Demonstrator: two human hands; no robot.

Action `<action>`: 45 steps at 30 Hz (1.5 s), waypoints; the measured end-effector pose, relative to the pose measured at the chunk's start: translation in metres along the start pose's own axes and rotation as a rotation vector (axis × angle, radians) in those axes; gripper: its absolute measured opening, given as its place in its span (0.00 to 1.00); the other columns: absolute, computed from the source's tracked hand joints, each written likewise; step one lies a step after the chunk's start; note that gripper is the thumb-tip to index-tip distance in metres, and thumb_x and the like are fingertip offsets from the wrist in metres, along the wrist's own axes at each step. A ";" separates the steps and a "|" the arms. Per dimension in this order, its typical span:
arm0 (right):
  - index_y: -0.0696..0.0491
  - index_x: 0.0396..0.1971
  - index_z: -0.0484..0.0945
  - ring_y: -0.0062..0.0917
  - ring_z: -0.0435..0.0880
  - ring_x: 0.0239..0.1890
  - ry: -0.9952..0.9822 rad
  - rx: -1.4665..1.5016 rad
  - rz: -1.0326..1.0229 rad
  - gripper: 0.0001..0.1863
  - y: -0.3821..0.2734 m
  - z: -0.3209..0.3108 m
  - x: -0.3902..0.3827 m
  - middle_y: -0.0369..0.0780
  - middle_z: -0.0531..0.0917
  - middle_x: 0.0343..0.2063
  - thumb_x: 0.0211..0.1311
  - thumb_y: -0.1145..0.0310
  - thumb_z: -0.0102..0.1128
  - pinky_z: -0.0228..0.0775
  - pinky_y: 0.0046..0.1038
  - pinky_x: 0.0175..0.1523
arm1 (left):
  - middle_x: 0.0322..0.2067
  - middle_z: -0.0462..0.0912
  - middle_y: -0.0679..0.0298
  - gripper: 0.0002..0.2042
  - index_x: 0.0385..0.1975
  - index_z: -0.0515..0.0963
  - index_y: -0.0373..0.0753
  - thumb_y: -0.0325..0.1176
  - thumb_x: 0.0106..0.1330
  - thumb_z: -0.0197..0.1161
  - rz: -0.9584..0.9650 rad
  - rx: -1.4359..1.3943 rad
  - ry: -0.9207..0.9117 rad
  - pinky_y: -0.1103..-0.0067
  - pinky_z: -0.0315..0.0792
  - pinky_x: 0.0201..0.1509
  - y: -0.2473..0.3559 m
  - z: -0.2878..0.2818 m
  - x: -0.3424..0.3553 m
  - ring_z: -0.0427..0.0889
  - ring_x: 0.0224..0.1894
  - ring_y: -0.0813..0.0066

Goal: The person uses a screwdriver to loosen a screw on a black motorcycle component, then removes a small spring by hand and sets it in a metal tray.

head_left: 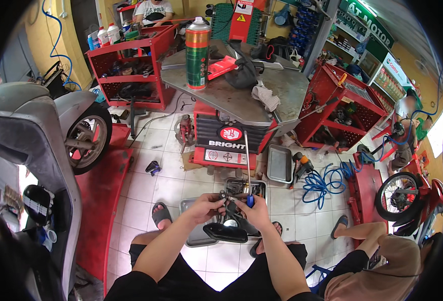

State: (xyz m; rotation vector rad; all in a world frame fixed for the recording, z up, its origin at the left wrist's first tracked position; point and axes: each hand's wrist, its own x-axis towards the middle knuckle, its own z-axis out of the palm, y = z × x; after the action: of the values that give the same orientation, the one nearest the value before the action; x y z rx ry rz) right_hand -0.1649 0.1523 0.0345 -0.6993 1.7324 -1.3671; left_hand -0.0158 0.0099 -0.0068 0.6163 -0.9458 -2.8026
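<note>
Here you are, both bare hands out in front of you, between your knees. Your left hand (207, 207) is closed in a pinch, thumb and fingertips gripping a small metal part (227, 197). Your right hand (253, 209) is curled closed too, its fingertips meeting the left ones at that part, with the blue-handled screwdriver (250, 200) in its hold, long shaft pointing up and away from you. How firmly those right fingers grip the small part, you can't tell from here.

Right below your hands sits a glossy black cover (225, 232), and under it lies a grey tray (187, 204), partly hidden by your left arm. Just beyond your hands, a tray of parts (262, 184) rests on the tiles. Over on your right, a co-worker in a beige top (391, 271) sits low; on your left, a grey motorcycle (33, 118) stands by a red platform (98, 210).

Farther out, there's an empty metal tray (280, 163), a yellow-and-black power tool (302, 166) beside it, then a coiled blue hose (322, 185). Beyond that, the metal worktable (231, 103) carries a tall spray can (198, 54) and a striped cloth (265, 96), between two red carts (126, 78).
</note>
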 end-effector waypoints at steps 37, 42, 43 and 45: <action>0.59 0.35 0.82 0.14 0.73 0.22 0.078 -0.267 -0.251 0.11 0.001 -0.010 -0.007 0.35 0.80 0.19 0.55 0.68 0.66 0.68 0.21 0.30 | 0.32 0.75 0.66 0.07 0.41 0.73 0.31 0.26 0.68 0.53 -0.076 0.244 -0.105 0.75 0.73 0.43 -0.002 0.003 0.005 0.73 0.31 0.80; 0.58 0.36 0.82 0.15 0.73 0.22 0.055 -0.260 -0.276 0.10 0.006 -0.004 -0.003 0.36 0.81 0.19 0.55 0.69 0.65 0.68 0.21 0.30 | 0.30 0.73 0.66 0.06 0.40 0.72 0.30 0.25 0.68 0.52 -0.074 0.220 -0.045 0.74 0.71 0.40 -0.003 0.001 0.002 0.70 0.30 0.78; 0.58 0.36 0.82 0.15 0.74 0.21 0.051 -0.263 -0.293 0.11 0.007 -0.002 -0.002 0.37 0.81 0.19 0.56 0.69 0.65 0.69 0.21 0.30 | 0.30 0.73 0.67 0.06 0.40 0.73 0.31 0.26 0.68 0.53 -0.073 0.225 -0.058 0.75 0.72 0.41 -0.004 -0.002 0.001 0.71 0.30 0.79; 0.58 0.37 0.82 0.17 0.74 0.21 0.045 -0.289 -0.286 0.11 0.007 0.004 -0.003 0.38 0.81 0.19 0.56 0.69 0.64 0.69 0.22 0.30 | 0.30 0.74 0.68 0.06 0.40 0.73 0.33 0.27 0.68 0.54 -0.072 0.238 -0.084 0.76 0.75 0.41 -0.005 -0.011 -0.001 0.73 0.31 0.81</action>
State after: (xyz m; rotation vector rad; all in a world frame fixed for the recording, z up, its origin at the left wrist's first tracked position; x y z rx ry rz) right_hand -0.1593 0.1546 0.0285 -1.1203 1.9437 -1.3384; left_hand -0.0101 0.0080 -0.0168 0.5731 -1.3121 -2.8205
